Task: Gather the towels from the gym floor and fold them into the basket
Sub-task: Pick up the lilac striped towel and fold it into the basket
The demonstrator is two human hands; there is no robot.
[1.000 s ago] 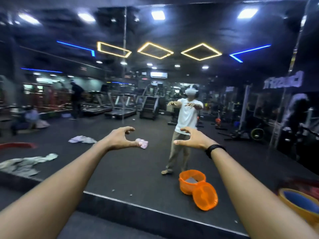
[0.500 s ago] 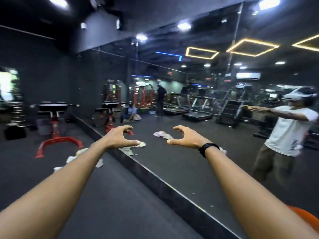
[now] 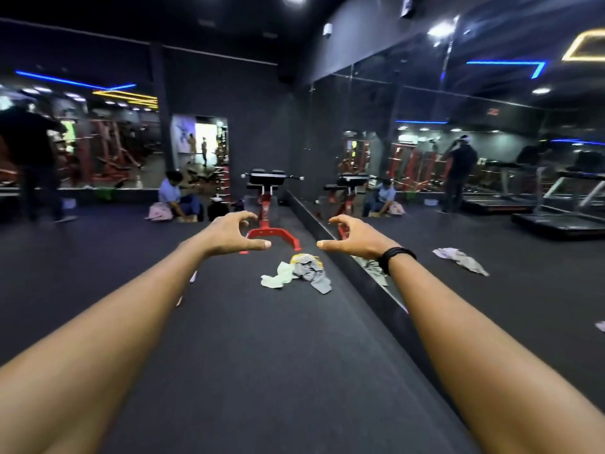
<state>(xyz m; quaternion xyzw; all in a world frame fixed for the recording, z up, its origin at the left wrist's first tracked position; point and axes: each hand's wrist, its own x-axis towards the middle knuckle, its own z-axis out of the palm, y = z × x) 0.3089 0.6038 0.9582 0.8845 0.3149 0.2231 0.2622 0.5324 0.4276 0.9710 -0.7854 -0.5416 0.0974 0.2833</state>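
Both arms stretch fwd at chest height, hands empty. Left hand [image 3: 234,235] is curled w/ fingers arched and thumb pointing inward, a wide gap between thumb and fingers, nothing in it. Right hand [image 3: 355,239] mirrors it: fingers hooked, thumb out toward the left one, wide and empty; a black wristband [image 3: 394,257] sits on that wrist. The two hands are near each other but apart, not touching.

Towels [image 3: 299,271] lie in a crumpled heap on the dark gym floor [image 3: 262,355], below and between the hands in the pic, further out than they reach. Heap has a pale green piece at left, grey in the middle/right, a bit of yellow on top. It sits just beside the base of the mirror wall [image 3: 425,158] on the right; the mirror shows another loose cloth [image 3: 461,260] lying flat on the reflected floor.

Beyond the heap stands a red-framed gym bench [image 3: 270,208] w/ black pads, close to the mirror. Further back at left a person [image 3: 178,199] crouches on the floor next to a pink bag [image 3: 160,212]. Another person [image 3: 31,158], blurred, stands at far left. Basket isn't in shot.
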